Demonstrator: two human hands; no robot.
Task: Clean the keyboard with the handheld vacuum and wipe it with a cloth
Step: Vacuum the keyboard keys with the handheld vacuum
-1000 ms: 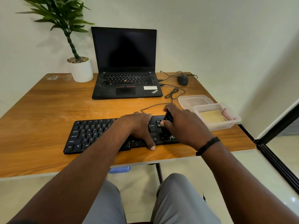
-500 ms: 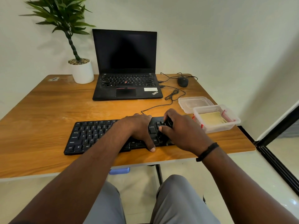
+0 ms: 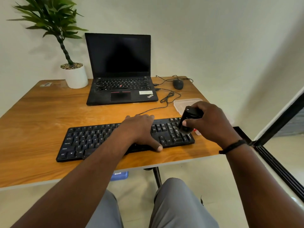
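**Ana:** Keyboard (image 3: 115, 139) work first, from its left end: how should this vacuuming go?

**Ben:** Slowly, I'd say. The black keyboard lies across the front of the wooden bench (image 3: 41, 116), with its letter keys bare on the left. The left hand (image 3: 139, 129) lies flat on its middle, fingers straight and thumb hooked over the near edge, holding nothing, just pinning it down. Good: that should stop it sliding.

**Ana:** And the vacuum?

**Ben:** The small black handheld vacuum (image 3: 187, 120) stands nearly upright in the right hand (image 3: 209, 122), top tipped a little away, nozzle down on the number keys at the right end. That grip is closed round its body, thumb in front, fingers behind. I'd keep the nozzle touching the keys and drag it row by row, lingering over the gaps.

**Ana:** So where does the keyboard sit relative to that grip?

**Ben:** Directly beneath it; the right end of the keyboard lies under the nozzle, and the rest stretches off leftward under the other hand.

**Ana:** The cloth?

**Ben:** I can't see one. A clear plastic box (image 3: 184, 102) sits just behind the right hand, mostly hidden, so wiping looks to come later.
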